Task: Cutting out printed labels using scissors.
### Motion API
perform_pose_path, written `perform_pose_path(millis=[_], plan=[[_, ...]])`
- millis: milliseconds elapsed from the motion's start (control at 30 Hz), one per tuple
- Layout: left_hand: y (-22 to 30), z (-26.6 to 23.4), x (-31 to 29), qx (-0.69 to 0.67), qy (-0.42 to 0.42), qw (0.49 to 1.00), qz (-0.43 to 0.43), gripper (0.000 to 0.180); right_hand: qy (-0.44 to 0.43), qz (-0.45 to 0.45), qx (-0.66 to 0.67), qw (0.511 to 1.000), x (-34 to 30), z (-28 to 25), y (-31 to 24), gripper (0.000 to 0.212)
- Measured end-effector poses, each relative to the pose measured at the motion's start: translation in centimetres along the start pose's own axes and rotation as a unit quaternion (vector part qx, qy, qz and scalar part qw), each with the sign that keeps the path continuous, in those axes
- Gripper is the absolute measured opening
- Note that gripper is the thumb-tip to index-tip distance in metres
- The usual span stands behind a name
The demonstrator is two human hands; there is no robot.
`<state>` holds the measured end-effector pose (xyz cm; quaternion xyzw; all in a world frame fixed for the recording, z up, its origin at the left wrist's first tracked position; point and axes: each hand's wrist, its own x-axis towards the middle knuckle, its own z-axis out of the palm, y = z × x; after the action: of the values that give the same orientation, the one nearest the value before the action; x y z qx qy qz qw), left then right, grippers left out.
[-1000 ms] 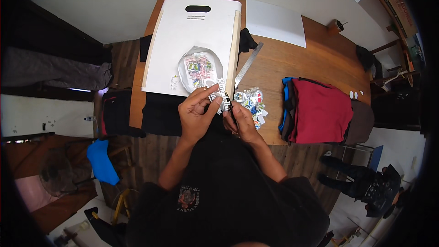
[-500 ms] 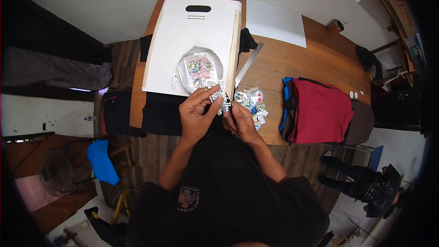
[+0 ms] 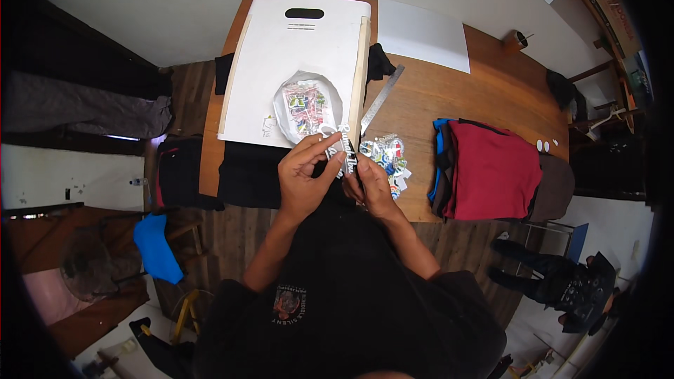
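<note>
In front of my chest, my left hand [image 3: 303, 174] and my right hand [image 3: 373, 186] pinch a small clear film with white lettering [image 3: 349, 149] between thumbs and fingers. The left hand grips its left part and the right hand its lower right edge. Just beyond the left fingers, a round whitish container [image 3: 283, 114] holds colourful printed pieces [image 3: 307, 104]. It sits on the lower part of a white board [image 3: 281, 49] with a handle slot. Beside my right hand lies a pile of cut printed pieces on clear film [image 3: 390, 156]. Black cloth [image 3: 249, 177] lies below the board's near edge.
A metal ruler [image 3: 382, 100] lies slanted on the wooden table [image 3: 421, 98], right of the board. Farther right is a stack of folded garments, red on top [image 3: 495, 168]. A white sheet [image 3: 425, 35] and a brown cup [image 3: 516, 41] are at the back. A person [image 3: 569, 291] is at lower right.
The lettered film has tilted slightly between my fingers, and its lettering shows more clearly. My left hand has shifted a little to the right. Everything else stays in place.
</note>
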<state>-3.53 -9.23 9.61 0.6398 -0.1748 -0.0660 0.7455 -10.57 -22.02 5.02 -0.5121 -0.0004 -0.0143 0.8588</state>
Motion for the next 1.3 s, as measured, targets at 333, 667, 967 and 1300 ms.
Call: perform_pose_path(millis=[333, 667, 967, 1300], plan=[[0.24, -0.03, 0.08, 0.004, -0.008, 1.0, 0.009, 0.033, 0.013, 0.012, 0.003, 1.0, 0.0, 0.13, 0.07, 0.044], [0.11, -0.09, 0.0, -0.014, -0.021, 1.0, -0.004, 0.032, 0.023, 0.022, 0.006, 0.999, -0.01, 0.3, -0.21, 0.041], [0.13, -0.19, -0.15, -0.015, -0.025, 0.999, -0.012, 0.033, 0.015, 0.022, 0.006, 1.0, -0.25, 0.02, 0.29, 0.04], [-0.08, -0.23, -0.24, -0.011, -0.023, 1.0, -0.013, 0.034, 0.021, 0.015, 0.007, 1.0, -0.2, 0.26, 0.17, 0.04]])
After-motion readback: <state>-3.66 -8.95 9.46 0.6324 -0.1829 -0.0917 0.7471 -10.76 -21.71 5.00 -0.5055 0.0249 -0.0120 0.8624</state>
